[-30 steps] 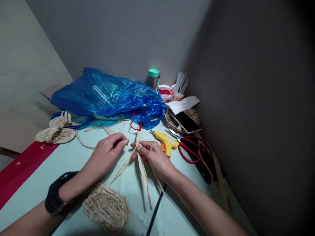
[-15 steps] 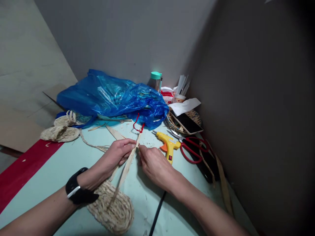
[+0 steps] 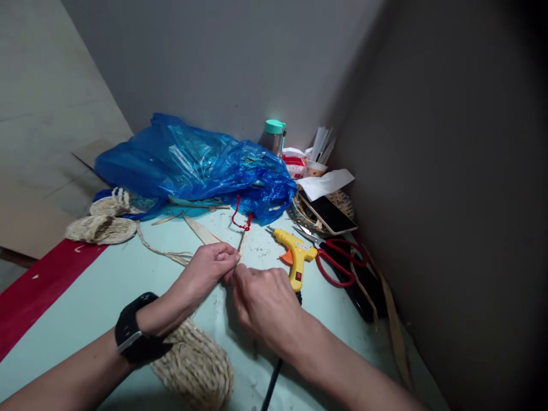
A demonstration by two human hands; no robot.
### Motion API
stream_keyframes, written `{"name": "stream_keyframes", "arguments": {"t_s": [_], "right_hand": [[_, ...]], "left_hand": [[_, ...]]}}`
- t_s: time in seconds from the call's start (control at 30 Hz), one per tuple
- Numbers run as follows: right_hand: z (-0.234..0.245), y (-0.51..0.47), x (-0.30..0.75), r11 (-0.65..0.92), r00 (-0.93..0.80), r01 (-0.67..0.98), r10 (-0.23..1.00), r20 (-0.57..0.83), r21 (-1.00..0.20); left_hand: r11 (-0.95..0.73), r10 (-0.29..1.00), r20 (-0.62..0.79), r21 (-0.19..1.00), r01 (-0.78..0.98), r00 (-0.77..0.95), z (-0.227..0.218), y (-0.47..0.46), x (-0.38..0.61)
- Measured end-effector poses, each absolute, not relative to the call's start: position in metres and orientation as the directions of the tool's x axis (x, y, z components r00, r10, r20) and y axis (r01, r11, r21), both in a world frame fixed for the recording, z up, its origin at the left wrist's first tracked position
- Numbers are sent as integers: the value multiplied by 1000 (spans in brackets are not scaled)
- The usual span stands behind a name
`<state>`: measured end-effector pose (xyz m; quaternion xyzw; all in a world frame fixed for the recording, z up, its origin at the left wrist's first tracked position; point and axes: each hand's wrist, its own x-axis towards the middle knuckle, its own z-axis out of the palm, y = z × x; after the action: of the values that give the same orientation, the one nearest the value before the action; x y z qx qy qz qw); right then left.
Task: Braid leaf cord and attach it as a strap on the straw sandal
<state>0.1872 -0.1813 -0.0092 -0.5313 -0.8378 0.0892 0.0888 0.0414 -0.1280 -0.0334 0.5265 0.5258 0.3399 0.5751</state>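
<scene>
A pale plant-fibre braid [image 3: 242, 244] runs from a red cord [image 3: 247, 222] at the blue bag's edge down to my fingers. My left hand [image 3: 213, 262], with a black watch on its wrist, pinches the braid near its lower end. Close against it, my right hand [image 3: 266, 297] is closed with knuckles up, gripping fibre strips at the same spot; its fingertips are mostly hidden. Below my left forearm lies a woven straw sole [image 3: 199, 365]. Another pale flat strip [image 3: 201, 233] lies beyond my left hand.
A yellow glue gun [image 3: 295, 254] and red-handled scissors [image 3: 338, 260] lie to the right. Behind are a blue plastic bag [image 3: 180, 160], a bottle [image 3: 273, 137], and a basket [image 3: 299, 212] with a phone [image 3: 329, 214] on it. Straw slippers [image 3: 103, 229] sit at left.
My right hand has moved down and toward my left hand. The long strip that hung over the sole is now drawn in and hidden by my hands.
</scene>
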Motion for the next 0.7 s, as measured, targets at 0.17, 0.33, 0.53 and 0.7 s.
{"name": "stream_keyframes", "arguments": {"t_s": [0.17,0.33,0.53,0.7], "right_hand": [[-16,-187,179,571,-585,800,811,-24,-184],[-8,-175,189,375,-383,838,921,62,-395],[-20,-154,197,11,-224,424,970,-94,-905],[-35,-149,192,-80,-313,288,934,-173,-954]], "left_hand": [[282,911,-304,952,117,280,-27,-135,40],[348,888,-338,937,22,312,-22,-135,37],[390,859,-356,921,-21,367,-25,-133,35],[347,861,-321,938,7,395,-24,-134,34]]}}
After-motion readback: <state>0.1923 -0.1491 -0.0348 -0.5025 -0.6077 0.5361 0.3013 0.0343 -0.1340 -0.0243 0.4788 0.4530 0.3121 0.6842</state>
